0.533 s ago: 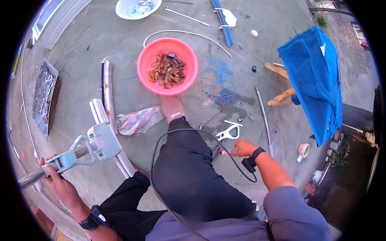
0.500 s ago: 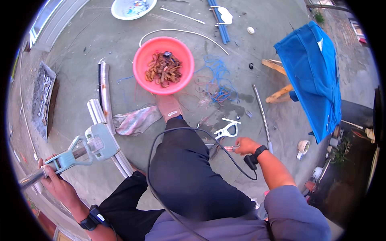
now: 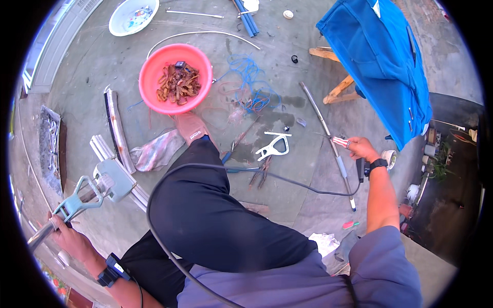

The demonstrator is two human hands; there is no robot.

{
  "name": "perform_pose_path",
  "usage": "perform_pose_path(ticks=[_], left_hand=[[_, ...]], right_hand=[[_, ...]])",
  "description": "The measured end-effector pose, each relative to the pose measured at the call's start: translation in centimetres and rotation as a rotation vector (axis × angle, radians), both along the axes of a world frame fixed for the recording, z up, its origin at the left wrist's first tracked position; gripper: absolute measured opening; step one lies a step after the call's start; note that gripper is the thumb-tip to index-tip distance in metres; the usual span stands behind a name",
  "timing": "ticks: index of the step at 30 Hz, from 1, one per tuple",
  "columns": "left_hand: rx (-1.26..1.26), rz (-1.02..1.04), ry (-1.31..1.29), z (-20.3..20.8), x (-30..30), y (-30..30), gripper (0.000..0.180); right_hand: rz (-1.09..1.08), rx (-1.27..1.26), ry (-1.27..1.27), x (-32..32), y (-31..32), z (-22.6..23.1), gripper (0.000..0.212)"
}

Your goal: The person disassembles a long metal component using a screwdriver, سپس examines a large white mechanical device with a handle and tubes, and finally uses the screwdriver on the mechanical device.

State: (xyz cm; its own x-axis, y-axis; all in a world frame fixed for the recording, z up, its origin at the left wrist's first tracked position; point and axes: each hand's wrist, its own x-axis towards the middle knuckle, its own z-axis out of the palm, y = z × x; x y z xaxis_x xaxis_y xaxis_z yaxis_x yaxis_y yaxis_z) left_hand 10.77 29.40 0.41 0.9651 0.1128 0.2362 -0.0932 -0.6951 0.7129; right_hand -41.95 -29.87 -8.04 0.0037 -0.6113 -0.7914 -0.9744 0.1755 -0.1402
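Right hand (image 3: 361, 148) has swung out to person's right since earlier frame, away from white frame piece (image 3: 275, 146), now above long metal rod (image 3: 328, 138) on concrete floor (image 3: 92, 66). Fingers pinch small red-and-white striped object (image 3: 340, 140). Left hand (image 3: 64, 233) clenched around metal bar (image 3: 38, 237) by teal-handled tool (image 3: 95, 187), low at left. Black cable (image 3: 303, 187) runs across bent knee. Pink basin (image 3: 176, 78) of rusty scrap beyond shoe. Pliers (image 3: 261, 172) lie near white frame piece.
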Motion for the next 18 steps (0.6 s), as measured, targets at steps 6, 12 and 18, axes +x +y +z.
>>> perform_pose_path(ticks=[6,12,18], left_hand=[[-0.081,0.0,0.0,0.2,-1.0,1.3,0.06],[-0.143,0.005,-0.011,1.6,-2.5,0.5,0.056],[-0.138,-0.008,0.0,2.0,-3.3,-0.1,0.056]], right_hand=[[0.495,-0.207,0.009,0.4,-3.6,2.6,0.029],[0.938,-0.017,-0.021,5.4,2.5,-2.8,0.033],[0.784,-0.077,-0.179,8.6,8.3,-7.5,0.03]])
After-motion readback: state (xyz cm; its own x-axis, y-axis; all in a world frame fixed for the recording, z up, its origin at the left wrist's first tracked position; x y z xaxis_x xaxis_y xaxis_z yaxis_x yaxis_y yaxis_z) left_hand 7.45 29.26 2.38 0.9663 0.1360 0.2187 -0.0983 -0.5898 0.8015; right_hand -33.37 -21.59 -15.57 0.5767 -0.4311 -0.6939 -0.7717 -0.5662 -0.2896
